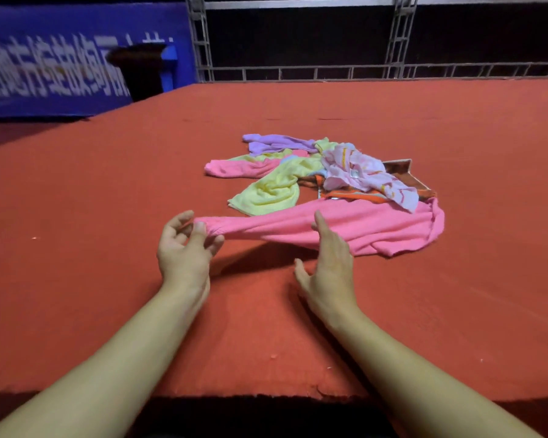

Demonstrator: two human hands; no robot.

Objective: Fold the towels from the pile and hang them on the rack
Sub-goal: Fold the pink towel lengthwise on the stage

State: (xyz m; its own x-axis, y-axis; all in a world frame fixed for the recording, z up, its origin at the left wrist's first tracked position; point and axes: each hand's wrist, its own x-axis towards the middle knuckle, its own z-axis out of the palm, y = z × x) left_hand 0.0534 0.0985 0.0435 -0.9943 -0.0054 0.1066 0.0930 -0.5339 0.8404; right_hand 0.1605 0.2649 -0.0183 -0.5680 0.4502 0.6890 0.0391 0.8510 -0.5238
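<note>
The left hand (184,248) pinches the pink towel's (345,229) end in its fingers (200,230); the right hand (329,267), fingers straight, touches its middle, the pile (298,175) beyond.

Two pink towels (361,229), one yellow towel (272,188), one purple towel (276,145), two hands (184,248)

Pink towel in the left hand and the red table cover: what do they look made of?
Pink towel: soft matte terry or microfibre, likely; it bunches where the left hand pinches it. Red table cover: felt-like, matte, with a ragged near edge.
</note>
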